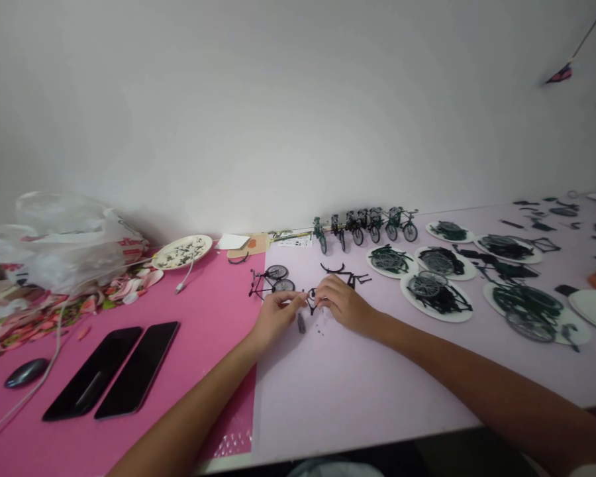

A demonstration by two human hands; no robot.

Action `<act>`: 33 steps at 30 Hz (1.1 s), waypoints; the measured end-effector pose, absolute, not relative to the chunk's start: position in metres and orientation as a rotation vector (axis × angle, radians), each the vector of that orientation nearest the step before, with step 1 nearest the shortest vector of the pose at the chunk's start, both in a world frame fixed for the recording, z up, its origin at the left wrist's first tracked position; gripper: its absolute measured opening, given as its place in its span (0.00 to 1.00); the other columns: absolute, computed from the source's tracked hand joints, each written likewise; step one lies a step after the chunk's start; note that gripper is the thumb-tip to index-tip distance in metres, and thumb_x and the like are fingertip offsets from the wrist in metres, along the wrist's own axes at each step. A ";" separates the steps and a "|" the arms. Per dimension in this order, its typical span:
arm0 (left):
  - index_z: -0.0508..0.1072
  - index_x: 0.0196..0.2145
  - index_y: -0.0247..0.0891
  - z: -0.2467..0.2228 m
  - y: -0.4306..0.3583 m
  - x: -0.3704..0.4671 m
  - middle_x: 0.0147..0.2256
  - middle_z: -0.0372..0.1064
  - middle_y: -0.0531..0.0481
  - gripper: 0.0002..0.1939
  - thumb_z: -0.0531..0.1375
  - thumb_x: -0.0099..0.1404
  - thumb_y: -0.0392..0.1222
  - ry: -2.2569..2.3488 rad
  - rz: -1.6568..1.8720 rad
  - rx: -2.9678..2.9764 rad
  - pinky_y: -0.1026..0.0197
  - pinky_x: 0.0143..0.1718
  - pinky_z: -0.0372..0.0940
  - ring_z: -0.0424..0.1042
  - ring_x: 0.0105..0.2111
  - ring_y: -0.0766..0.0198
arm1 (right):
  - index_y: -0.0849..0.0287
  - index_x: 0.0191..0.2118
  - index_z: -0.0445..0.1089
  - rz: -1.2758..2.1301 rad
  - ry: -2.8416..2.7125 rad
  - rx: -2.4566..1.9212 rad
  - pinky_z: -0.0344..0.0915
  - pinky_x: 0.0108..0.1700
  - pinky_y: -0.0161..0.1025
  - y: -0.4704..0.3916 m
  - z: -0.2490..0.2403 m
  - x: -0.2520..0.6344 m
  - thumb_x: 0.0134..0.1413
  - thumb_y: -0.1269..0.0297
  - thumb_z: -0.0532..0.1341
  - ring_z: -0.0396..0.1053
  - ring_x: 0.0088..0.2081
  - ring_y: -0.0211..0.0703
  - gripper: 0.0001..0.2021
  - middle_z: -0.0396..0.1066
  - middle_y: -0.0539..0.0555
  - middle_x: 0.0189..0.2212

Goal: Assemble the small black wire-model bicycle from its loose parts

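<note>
My left hand (277, 318) and my right hand (344, 303) meet over the middle of the table, fingers pinched on a small black bicycle part (312, 302) between them. Just behind my left hand lies a partly built miniature bicycle (273, 279) with two spoked wheels. A black frame piece (360, 277) lies behind my right hand, and a curved black piece (332, 269) is beside it. A dark oblong piece (301, 323) rests on the surface below my left fingertips, with tiny bits (320, 329) to its right.
Miniature bicycles (375, 225) stand along the wall. Several plates (408, 306) of dark parts lie to the right. On the pink left side are two phones (137, 371), a mouse (26, 373), a plate of small bits (182, 252), a cable (59, 331) and a plastic bag (74, 242).
</note>
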State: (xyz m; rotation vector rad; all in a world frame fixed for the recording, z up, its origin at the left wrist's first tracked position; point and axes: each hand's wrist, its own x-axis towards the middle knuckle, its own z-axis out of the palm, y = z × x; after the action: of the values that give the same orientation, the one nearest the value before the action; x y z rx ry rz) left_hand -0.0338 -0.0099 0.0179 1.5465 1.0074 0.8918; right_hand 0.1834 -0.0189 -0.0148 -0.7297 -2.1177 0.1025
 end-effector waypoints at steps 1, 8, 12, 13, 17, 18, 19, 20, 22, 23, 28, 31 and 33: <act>0.79 0.27 0.37 0.017 -0.010 -0.034 0.17 0.60 0.55 0.25 0.69 0.56 0.65 1.003 0.888 1.526 0.62 0.23 0.50 0.53 0.19 0.68 | 0.55 0.38 0.72 0.108 -2.124 -0.728 0.69 0.45 0.48 -0.020 -0.014 0.182 0.73 0.71 0.55 0.68 0.42 0.50 0.11 0.73 0.56 0.35; 0.79 0.30 0.37 0.009 -0.001 -0.040 0.17 0.62 0.55 0.24 0.68 0.59 0.65 0.999 0.946 1.458 0.62 0.24 0.51 0.57 0.18 0.68 | 0.55 0.46 0.72 0.017 -2.101 -0.794 0.69 0.49 0.51 -0.025 -0.011 0.180 0.73 0.64 0.59 0.69 0.44 0.51 0.05 0.74 0.58 0.41; 0.80 0.35 0.37 0.007 0.003 -0.042 0.32 0.77 0.47 0.25 0.68 0.59 0.64 0.991 1.044 1.418 0.62 0.23 0.52 0.61 0.19 0.70 | 0.55 0.49 0.72 -0.016 -2.120 -0.840 0.69 0.50 0.51 -0.024 -0.009 0.183 0.73 0.64 0.59 0.69 0.45 0.51 0.06 0.75 0.58 0.42; 0.80 0.35 0.37 0.007 0.003 -0.042 0.33 0.77 0.47 0.25 0.68 0.59 0.64 0.997 1.059 1.417 0.62 0.23 0.52 0.61 0.19 0.71 | 0.55 0.47 0.73 -0.005 -2.174 -0.824 0.69 0.49 0.50 -0.024 -0.009 0.184 0.73 0.66 0.58 0.69 0.44 0.51 0.06 0.75 0.57 0.41; 0.79 0.33 0.36 0.005 0.003 -0.041 0.29 0.74 0.48 0.23 0.67 0.61 0.62 1.043 1.101 1.420 0.62 0.23 0.54 0.61 0.19 0.70 | 0.57 0.40 0.76 0.084 -2.368 -0.746 0.69 0.47 0.47 -0.022 -0.009 0.187 0.72 0.69 0.59 0.67 0.42 0.49 0.08 0.75 0.56 0.38; 0.79 0.33 0.35 0.004 0.002 -0.041 0.29 0.74 0.48 0.23 0.68 0.62 0.62 1.048 1.112 1.418 0.62 0.23 0.55 0.61 0.19 0.70 | 0.57 0.40 0.76 0.096 -2.398 -0.733 0.69 0.47 0.47 -0.022 -0.010 0.188 0.72 0.70 0.59 0.67 0.43 0.49 0.09 0.75 0.56 0.38; 0.79 0.33 0.35 0.003 0.002 -0.040 0.30 0.74 0.48 0.23 0.68 0.61 0.62 1.048 1.121 1.417 0.62 0.23 0.55 0.61 0.19 0.70 | 0.57 0.39 0.77 0.100 -2.430 -0.715 0.68 0.48 0.47 -0.022 -0.011 0.187 0.72 0.71 0.58 0.67 0.43 0.49 0.11 0.76 0.56 0.37; 0.79 0.34 0.35 0.002 0.003 -0.040 0.31 0.75 0.47 0.23 0.68 0.61 0.62 1.047 1.128 1.416 0.62 0.23 0.55 0.61 0.20 0.71 | 0.57 0.39 0.77 0.097 -2.463 -0.696 0.68 0.48 0.47 -0.023 -0.012 0.187 0.72 0.73 0.57 0.67 0.43 0.49 0.12 0.77 0.55 0.37; 0.80 0.35 0.35 0.000 0.003 -0.039 0.32 0.75 0.46 0.24 0.69 0.60 0.62 1.042 1.136 1.413 0.62 0.22 0.56 0.60 0.19 0.71 | 0.57 0.38 0.77 0.082 -2.518 -0.667 0.67 0.48 0.47 -0.024 -0.014 0.187 0.71 0.77 0.55 0.66 0.43 0.49 0.14 0.77 0.55 0.37; 0.80 0.35 0.35 0.000 0.003 -0.039 0.32 0.75 0.46 0.24 0.69 0.60 0.62 1.040 1.138 1.412 0.62 0.22 0.56 0.60 0.19 0.71 | 0.57 0.38 0.76 0.080 -2.535 -0.662 0.67 0.48 0.47 -0.024 -0.015 0.186 0.70 0.79 0.55 0.66 0.43 0.49 0.15 0.77 0.55 0.37; 0.81 0.37 0.34 -0.002 0.004 -0.039 0.32 0.75 0.47 0.26 0.69 0.59 0.63 1.031 1.132 1.402 0.63 0.22 0.56 0.61 0.20 0.71 | 0.56 0.36 0.76 0.067 -2.551 -0.708 0.65 0.47 0.44 -0.026 -0.015 0.185 0.69 0.79 0.58 0.66 0.43 0.48 0.14 0.75 0.54 0.36; 0.81 0.38 0.33 -0.001 0.004 -0.038 0.32 0.75 0.47 0.27 0.69 0.59 0.63 1.030 1.128 1.408 0.64 0.22 0.55 0.60 0.19 0.71 | 0.57 0.36 0.76 0.045 -2.569 -0.714 0.63 0.47 0.43 -0.026 -0.015 0.185 0.69 0.77 0.59 0.65 0.43 0.48 0.12 0.75 0.54 0.36; 0.81 0.37 0.33 0.000 0.003 -0.037 0.32 0.75 0.47 0.27 0.69 0.58 0.64 1.026 1.129 1.411 0.64 0.22 0.55 0.60 0.19 0.72 | 0.58 0.36 0.76 0.027 -2.588 -0.724 0.62 0.47 0.43 -0.027 -0.014 0.184 0.70 0.76 0.59 0.64 0.43 0.48 0.12 0.74 0.54 0.36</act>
State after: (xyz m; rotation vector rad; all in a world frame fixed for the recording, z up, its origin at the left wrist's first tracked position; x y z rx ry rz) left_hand -0.0373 0.0031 0.0002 1.4114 1.0262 1.1294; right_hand 0.1842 -0.0271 -0.0139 -0.7241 -2.5880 0.0271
